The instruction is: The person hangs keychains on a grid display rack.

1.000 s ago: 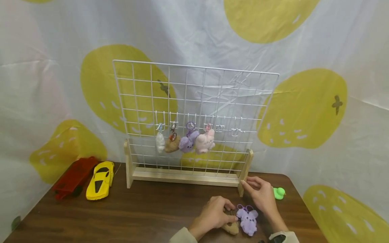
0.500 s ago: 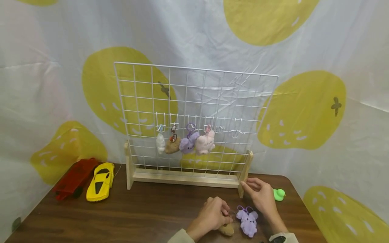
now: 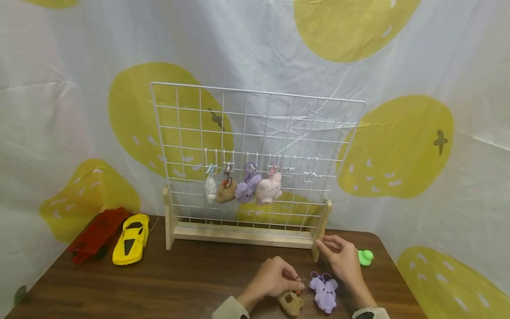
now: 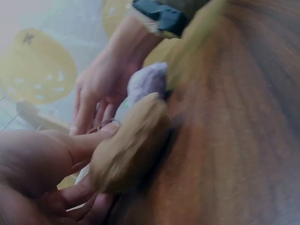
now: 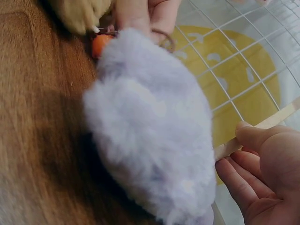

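The left hand (image 3: 275,278) pinches a brown toy (image 3: 291,305) by its ring (image 5: 172,41), near a purple toy (image 3: 324,293). The right hand (image 3: 341,257) grips the rack leg (image 3: 322,223).

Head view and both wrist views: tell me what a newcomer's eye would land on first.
Probably the white wire grid in the middle of the head view, with four plush charms hanging in a row on it. Next, perhaps the yellow fruit shapes on the cloth behind and the yellow toy car at left. Nearer, the left grip holds a brown plush charm beside a fluffy purple plush, which fills the right wrist view's middle.
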{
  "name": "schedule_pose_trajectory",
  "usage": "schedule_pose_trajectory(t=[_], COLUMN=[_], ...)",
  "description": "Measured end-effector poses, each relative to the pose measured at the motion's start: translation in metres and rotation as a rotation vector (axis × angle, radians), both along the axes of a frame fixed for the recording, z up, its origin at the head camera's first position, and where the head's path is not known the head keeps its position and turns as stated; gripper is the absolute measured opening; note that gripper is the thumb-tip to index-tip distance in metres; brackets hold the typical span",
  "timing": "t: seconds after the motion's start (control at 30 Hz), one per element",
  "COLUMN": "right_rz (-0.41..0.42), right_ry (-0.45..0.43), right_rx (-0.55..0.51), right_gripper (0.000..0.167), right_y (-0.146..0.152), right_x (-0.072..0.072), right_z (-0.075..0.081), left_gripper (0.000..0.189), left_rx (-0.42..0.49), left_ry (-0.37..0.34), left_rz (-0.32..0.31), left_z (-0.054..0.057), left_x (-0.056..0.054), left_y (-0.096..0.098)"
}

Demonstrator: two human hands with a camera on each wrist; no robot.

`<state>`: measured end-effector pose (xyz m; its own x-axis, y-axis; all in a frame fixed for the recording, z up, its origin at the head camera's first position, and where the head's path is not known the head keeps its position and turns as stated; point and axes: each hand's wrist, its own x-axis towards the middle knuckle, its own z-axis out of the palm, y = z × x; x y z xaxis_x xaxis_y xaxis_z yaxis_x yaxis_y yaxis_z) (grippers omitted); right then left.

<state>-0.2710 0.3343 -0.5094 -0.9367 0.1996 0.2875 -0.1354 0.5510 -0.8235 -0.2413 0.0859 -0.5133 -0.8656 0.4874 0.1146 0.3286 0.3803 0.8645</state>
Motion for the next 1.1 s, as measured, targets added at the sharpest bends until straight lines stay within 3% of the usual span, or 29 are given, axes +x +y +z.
schedule_pose_trajectory(t=[0.37, 0.67, 0.83, 1.1], right_rz=[0.007, 0.0, -0.003, -0.009], right_ry=[0.019, 0.02, 0.025, 0.024], right_rx=[-0.008, -0.002, 0.003, 0.008], right_gripper=[0.035, 0.034, 0.034, 0.034], right_y=[0.001, 0.001, 0.0, 0.0], right_x=[-0.001, -0.001, -0.001, 0.0], right_z=[-0.001, -0.002, -0.002, -0.002], left_gripper=[0.01, 0.009, 0.014, 0.021], left_rx=[0.314, 0.284, 0.366, 0.501], left_ry=[-0.287, -0.236, -0.263, -0.219], left_rz=[0.016, 0.078, 0.072, 0.103], left_z=[-0.003, -0.003, 0.002, 0.02], left_x=[-0.013, -0.016, -0.02, -0.023], left_y=[-0.009, -0.014, -0.015, -0.015])
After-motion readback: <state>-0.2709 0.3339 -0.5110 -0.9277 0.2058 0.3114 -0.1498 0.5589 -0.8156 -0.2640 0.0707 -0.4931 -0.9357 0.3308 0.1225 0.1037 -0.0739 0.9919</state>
